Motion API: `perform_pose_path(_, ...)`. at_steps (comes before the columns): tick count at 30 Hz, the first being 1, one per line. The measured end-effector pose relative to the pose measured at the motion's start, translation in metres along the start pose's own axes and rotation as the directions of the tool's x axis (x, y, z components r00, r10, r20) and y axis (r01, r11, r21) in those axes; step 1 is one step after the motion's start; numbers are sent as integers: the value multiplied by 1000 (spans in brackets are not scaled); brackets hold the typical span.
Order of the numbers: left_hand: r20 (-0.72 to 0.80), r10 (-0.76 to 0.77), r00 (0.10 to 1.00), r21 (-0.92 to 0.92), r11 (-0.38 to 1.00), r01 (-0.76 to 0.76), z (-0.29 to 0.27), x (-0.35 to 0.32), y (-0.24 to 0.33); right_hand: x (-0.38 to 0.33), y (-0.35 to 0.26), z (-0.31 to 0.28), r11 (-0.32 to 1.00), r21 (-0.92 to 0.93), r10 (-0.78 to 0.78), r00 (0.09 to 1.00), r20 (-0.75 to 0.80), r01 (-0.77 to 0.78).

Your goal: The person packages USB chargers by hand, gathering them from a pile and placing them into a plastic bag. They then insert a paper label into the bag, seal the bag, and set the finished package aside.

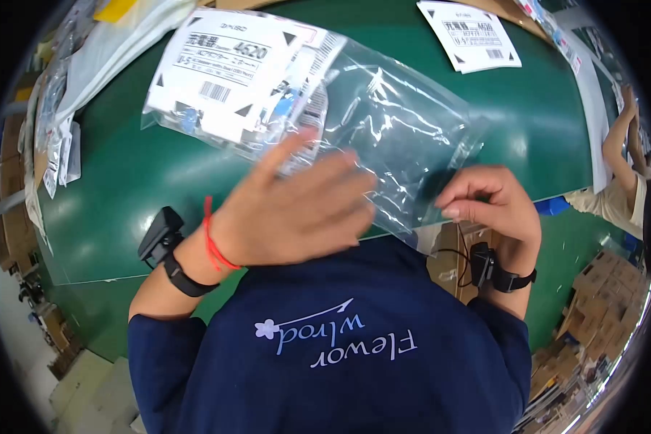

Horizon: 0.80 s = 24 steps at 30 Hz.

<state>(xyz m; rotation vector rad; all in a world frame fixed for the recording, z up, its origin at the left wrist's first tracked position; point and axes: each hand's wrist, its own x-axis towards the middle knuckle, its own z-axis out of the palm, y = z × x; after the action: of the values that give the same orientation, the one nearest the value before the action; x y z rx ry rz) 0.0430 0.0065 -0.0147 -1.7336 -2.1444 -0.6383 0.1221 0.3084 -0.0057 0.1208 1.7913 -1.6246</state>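
A large clear plastic bag lies across the green table, with white printed label sheets and small packed items toward its left end. My left hand is over the bag's near side, its fingers stretched out and spread, slightly blurred; whether it presses on the film cannot be told. At the bag's right edge, my right hand has thumb and forefinger pinched together on the film. A red cord circles my left wrist, and a black strapped device sits on each wrist.
A stack of white printed label sheets lies at the far right of the green table. Plastic packaging lines the left edge. Another person's arm shows at the right. Cardboard boxes stand on the floor below.
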Motion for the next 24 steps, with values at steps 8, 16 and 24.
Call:
perform_pose_path(8, -104, 208, 973, -64, 974, -215, 54, 23, 42, 0, 14, 19, 860, -260, -442, 896, 51, 439)
perform_pose_path(16, -127, 55, 990, -156, 985, -75, 53, 35, 47, -1, 20, 25, 907, -120, -401, 915, 49, 404)
perform_pose_path(24, -137, -43, 990, -192, 981, 16, 47, 38, 45, 3, 20, 25, 877, -113, -472, 881, -22, 467)
